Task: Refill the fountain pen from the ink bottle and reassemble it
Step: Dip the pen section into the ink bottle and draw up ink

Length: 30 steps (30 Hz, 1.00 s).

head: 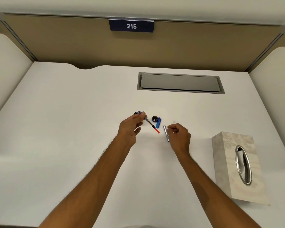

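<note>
My left hand [130,125] grips the pen's front section [150,124] near its blue nib end, with the clear converter and its red knob pointing down-right. The nib end sits right at the small dark ink bottle [136,113], mostly hidden behind my fingers. The bottle's black cap [154,119] lies on the desk beside the blue pen cap [158,122]. My right hand [179,135] pinches the silver pen barrel [166,133], held nearly upright just above the white desk [72,129].
A pale tissue box [237,167] with an oval metal slot stands at the right. A grey cable hatch [179,83] is set into the desk at the back. Beige partition walls with a "215" sign [131,26] enclose the desk.
</note>
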Available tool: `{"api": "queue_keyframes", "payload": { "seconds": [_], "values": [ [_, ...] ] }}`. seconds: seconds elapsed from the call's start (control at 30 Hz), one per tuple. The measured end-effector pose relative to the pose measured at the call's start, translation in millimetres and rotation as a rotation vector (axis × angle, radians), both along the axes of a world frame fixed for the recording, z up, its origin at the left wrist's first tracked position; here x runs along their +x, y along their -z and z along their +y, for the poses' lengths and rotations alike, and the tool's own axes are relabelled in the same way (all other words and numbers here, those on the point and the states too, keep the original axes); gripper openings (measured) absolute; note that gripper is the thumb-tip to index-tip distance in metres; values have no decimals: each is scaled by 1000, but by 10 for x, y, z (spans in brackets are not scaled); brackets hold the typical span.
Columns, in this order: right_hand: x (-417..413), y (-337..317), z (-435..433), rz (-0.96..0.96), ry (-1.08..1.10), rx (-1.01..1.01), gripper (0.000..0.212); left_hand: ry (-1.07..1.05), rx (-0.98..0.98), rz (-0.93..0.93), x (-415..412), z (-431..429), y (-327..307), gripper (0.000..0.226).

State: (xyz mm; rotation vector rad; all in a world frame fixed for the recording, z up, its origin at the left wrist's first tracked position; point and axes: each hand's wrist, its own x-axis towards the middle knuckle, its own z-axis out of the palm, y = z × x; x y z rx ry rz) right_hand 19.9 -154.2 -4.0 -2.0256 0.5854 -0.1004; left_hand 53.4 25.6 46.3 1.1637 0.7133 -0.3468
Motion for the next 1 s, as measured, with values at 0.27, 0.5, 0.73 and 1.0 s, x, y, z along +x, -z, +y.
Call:
{"api": "queue_keyframes", "payload": {
  "seconds": [0.27, 0.5, 0.73, 1.0],
  "values": [
    [-37, -428, 129, 56, -155, 676, 18, -14, -17, -2, -49, 11, -11, 28],
    [-15, -527, 168, 68, -200, 716, 15, -66, -50, -11, -24, 78, -23, 21],
    [163, -656, 184, -16, -185, 511, 10, -78, -51, -24, -8, 170, -34, 26],
    [644, -906, 249, -259, -417, -196, 5, -58, 466, -262, -11, 435, 109, 36]
  ]
}}
